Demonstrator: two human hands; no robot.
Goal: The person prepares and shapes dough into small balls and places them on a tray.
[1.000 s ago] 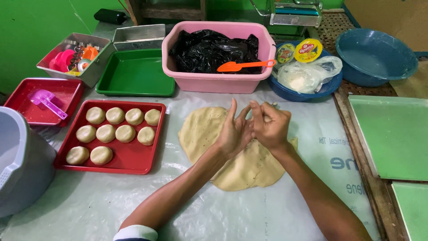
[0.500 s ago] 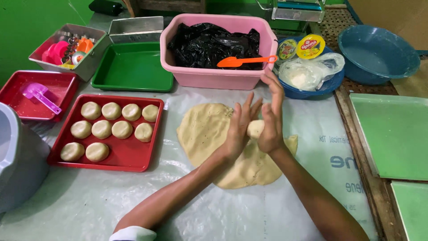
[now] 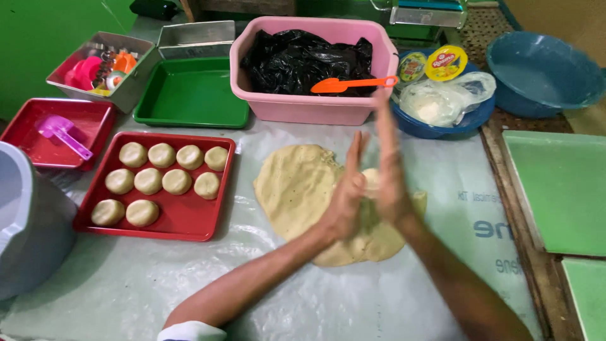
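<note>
1. I see the left hand (image 3: 344, 196) and right hand (image 3: 388, 173) pressed palm to palm above the table (image 3: 189, 284), fingers straight and pointing away from me; a small lump of dough (image 3: 370, 180) shows between them, mostly hidden, so each grip is flat against it rather than curled round it.
2. Under the hands lies a flattened dough sheet (image 3: 297, 189) on clear plastic; its right part is covered by the wrists.
3. To the left, a red tray (image 3: 183, 224) holds ten dough rounds (image 3: 161, 182) in rows.
4. The right forearm is cut off by the lower edge, and a grey tub (image 3: 28, 233) is cut off at the left.
5. Behind, a pink basin (image 3: 303, 107) carries a black bag and an orange spatula (image 3: 350, 83) across its rim.
6. In the blue bowl (image 3: 442, 126) sit two round lids, yellow with red (print too small to matter), and a clear bag of something white.
7. Blue lettering on the sheet at right is partly hidden by the arm.
</note>
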